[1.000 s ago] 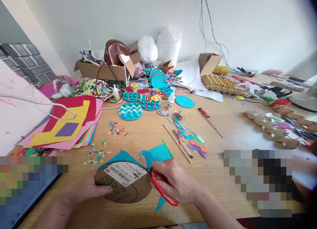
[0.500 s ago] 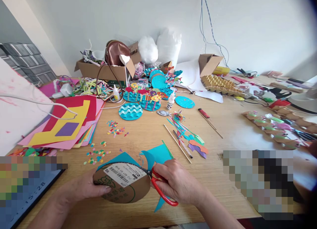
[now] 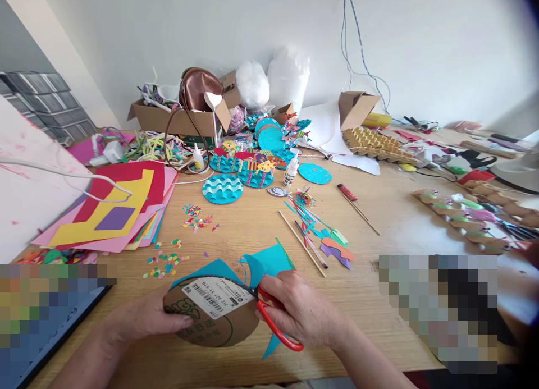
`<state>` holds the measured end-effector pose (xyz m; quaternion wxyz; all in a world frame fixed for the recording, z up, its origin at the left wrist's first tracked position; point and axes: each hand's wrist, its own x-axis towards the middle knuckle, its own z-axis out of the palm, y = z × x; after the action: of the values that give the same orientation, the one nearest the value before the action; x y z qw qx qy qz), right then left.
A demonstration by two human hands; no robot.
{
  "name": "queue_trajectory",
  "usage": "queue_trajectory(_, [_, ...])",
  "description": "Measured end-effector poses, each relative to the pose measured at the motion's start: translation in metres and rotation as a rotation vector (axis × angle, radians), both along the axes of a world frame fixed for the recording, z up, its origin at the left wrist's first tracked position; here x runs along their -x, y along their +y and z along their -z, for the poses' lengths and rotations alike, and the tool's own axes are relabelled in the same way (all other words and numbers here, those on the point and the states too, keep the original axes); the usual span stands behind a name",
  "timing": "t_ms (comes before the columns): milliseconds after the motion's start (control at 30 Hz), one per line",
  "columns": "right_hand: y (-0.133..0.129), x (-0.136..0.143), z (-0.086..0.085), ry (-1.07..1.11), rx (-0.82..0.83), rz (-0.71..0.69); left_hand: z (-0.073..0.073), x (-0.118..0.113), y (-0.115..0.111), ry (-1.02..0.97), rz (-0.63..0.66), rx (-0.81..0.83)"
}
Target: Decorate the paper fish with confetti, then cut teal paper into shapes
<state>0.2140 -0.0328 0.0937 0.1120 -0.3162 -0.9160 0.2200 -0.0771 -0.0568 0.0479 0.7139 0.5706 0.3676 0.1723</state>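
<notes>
Sitting between the hands [image 3: 154,315] [image 3: 297,307]: cardboard disc [image 3: 213,324], left-held; scissors [image 3: 274,328], right-held.

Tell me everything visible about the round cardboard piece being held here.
The cardboard disc is brown and roughly circular, its visible face bearing green print and a white barcode label toward the far edge. It is held over the table, apparently tilted toward the camera. The left-hand grip is at its left edge, thumb on the face, other fingers mostly hidden. Blue paper shows behind its far edge; whether it is glued on is unclear. Blades of red-handled scissors lie at its right edge.
</notes>
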Motion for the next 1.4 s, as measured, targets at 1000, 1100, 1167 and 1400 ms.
queue_trajectory(1000, [0.003,0.004,-0.004,0.008,0.066,-0.037,-0.013,-0.002,-0.001,0.103,-0.013,-0.004])
queue_trajectory(1100, [0.003,0.003,-0.001,0.007,0.046,-0.039,-0.014,-0.002,-0.001,0.061,0.004,0.011])
queue_trajectory(1167, [0.003,0.003,-0.001,-0.010,0.016,-0.035,-0.012,-0.001,-0.001,0.038,0.009,0.026])
queue_trajectory(1400, [0.002,0.001,-0.001,-0.055,-0.038,-0.033,-0.004,0.003,0.002,-0.002,0.078,0.034])
